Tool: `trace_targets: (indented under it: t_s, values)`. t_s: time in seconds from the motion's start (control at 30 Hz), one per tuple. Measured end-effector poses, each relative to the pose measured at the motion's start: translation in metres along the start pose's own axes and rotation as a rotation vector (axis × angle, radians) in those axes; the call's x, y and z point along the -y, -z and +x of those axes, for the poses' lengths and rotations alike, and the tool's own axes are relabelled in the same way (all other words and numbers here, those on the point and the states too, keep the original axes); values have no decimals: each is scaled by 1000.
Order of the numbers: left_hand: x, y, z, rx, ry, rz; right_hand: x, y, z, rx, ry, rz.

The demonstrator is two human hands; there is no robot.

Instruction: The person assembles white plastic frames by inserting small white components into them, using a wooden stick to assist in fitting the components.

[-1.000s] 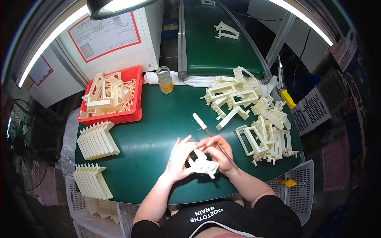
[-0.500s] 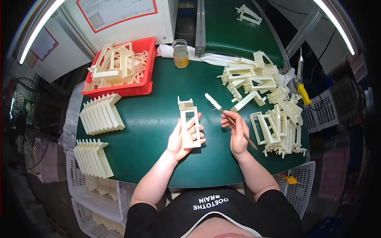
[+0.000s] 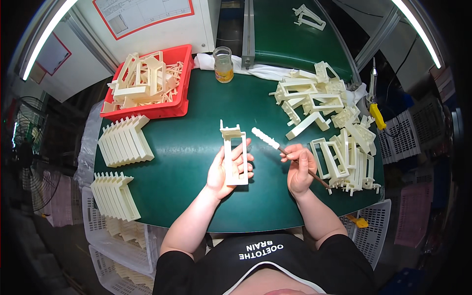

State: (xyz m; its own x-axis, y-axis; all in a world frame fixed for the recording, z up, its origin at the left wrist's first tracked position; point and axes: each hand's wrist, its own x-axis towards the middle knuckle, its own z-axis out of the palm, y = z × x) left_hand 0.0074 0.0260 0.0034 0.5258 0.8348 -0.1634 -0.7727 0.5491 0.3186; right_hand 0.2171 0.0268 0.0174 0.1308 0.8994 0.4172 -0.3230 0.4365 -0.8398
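Observation:
A cream plastic frame (image 3: 228,162) with a long rectangular opening lies across my left hand (image 3: 219,169), thumb along one side and fingers behind it. My right hand (image 3: 300,169) grips a thin brown stick (image 3: 313,174) whose far end is wrapped in a white, lumpy swab tip (image 3: 265,138). The tip points up and left, a little apart from the frame's right side. On the right of the green table, a loose pile of similar cream frames (image 3: 327,103) lies beyond my right hand, and more frames (image 3: 339,164) lie beside it.
At the left stand two neat rows of cream parts (image 3: 125,142). Behind them, a red bin (image 3: 187,73) holds more cream pieces. A glass jar (image 3: 223,64) with yellow liquid stands at the back by a white cloth (image 3: 265,73). A yellow-handled tool (image 3: 376,116) hangs at the right.
My right hand has shifted slightly right and down, with the stick and its white tip tilting flatter. My left hand and the frame have barely moved.

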Motion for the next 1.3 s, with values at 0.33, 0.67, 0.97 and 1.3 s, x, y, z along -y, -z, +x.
trace_targets:
  t_s: [0.33,0.67,0.97,1.3]
  values:
    - [5,-2,0,-31,-8,64,1,-2,-3,248,3,-268]
    - [4,0,0,-124,-35,62,10,-14,-7,526,-50,-320]
    - [10,-4,-4,-206,-30,218,13,-12,-10,501,-112,-334]
    - [19,-7,-1,-221,-74,463,4,-9,-2,331,197,-469]
